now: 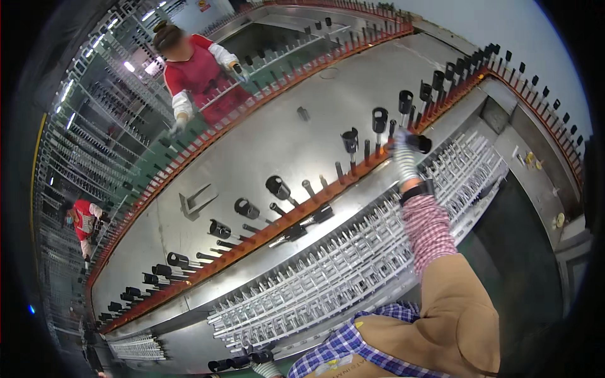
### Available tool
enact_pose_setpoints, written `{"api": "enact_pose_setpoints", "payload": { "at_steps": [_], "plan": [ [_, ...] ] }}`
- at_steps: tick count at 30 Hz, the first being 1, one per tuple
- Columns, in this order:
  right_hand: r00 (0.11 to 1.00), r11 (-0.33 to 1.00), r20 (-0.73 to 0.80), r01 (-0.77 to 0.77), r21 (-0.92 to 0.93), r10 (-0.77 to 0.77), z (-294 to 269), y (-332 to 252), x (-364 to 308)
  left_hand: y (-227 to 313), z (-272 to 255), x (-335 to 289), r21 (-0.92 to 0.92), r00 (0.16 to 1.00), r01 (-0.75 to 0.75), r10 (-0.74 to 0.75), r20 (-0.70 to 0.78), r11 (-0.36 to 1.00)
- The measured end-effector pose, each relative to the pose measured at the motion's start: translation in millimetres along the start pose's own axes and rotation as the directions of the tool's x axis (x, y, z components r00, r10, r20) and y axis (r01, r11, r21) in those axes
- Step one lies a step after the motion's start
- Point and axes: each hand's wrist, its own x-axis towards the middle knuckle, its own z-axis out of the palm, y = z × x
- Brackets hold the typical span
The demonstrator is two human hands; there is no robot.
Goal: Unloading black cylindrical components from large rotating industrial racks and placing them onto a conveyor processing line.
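Left grip (pixel 261 360) and right grip (pixel 406 146) each grasping black caps beside orange rail (pixel 252 242).

Lighting bright and even, from ceiling tube lamps (pixel 129 66) at upper left. Soft sheen on the steel bench (pixel 283 132), strongest toward its far edge; shadows faint and short. Strong fisheye bending; black vignette at all corners. Slight blur toward the rim; centre sharp.

Right hand (pixel 404 154): striped knit glove, grey and white. Black band at wrist. Sleeve: red-and-white check, tan oversleeve above it. Left hand (pixel 268 365): similar striped glove; blue-and-white check sleeve, tan cover.
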Motion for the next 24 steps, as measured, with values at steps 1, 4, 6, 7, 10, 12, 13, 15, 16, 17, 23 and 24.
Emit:
{"api": "enact_pose_setpoints", "payload": {
  "at_steps": [1,4,6,7,10,12,13,15,16,17,23,24],
  "plan": [
    [0.999,0.999,-0.010,0.036,0.019,-0.036,-12,-6,10,0,-2,-1,0.020,1.000,-0.004,0.004,-0.003,1.000],
    [0.854,0.723,0.188,0.513,-0.462,-0.485,-31,3,49,4,-9,-3,0.133,0.998,-0.066,0.064,0.016,0.989],
    [0.937,0.637,0.250,0.348,-0.688,-0.242,-17,-17,26,7,-22,-5,0.414,0.965,-0.259,0.253,0.071,0.873],
    [0.942,0.701,0.269,0.330,-0.633,-0.200,-21,-12,28,5,-24,-1,0.490,0.920,-0.379,0.375,0.109,0.785],
    [0.868,0.840,0.067,0.453,0.298,-0.492,-19,31,45,-62,7,4,-0.966,0.971,0.208,0.152,0.185,-0.155],
    [0.921,0.958,0.373,0.000,0.287,-0.112,-5,-33,-20,0,-22,-17,-0.467,0.999,-0.026,0.041,0.022,0.884],
    [0.946,0.998,0.318,0.046,0.043,-0.057,9,-57,-56,13,-28,-22,0.162,0.990,0.000,-0.022,0.136,0.987],
    [0.836,0.998,0.548,-0.059,0.038,0.028,6,-69,-120,15,-32,-19,0.682,0.973,-0.229,0.149,0.175,0.695],
    [0.809,0.999,0.587,-0.039,-0.014,0.040,5,-75,-169,29,-35,-19,0.411,0.995,-0.104,0.097,0.038,0.906],
    [0.747,0.998,0.663,-0.015,-0.063,0.053,-7,-70,-204,46,-40,-9,0.438,0.978,-0.169,0.204,-0.033,0.883],
    [-0.040,0.583,0.861,-0.720,-0.377,0.507,-29,-31,-409,81,-29,10,-0.565,0.910,0.413,-0.292,0.295,0.714],
    [0.011,0.706,0.808,-0.496,-0.506,0.588,-23,-36,-440,64,-17,10,-0.576,0.910,0.413,-0.289,0.298,0.706]
  ]
}}
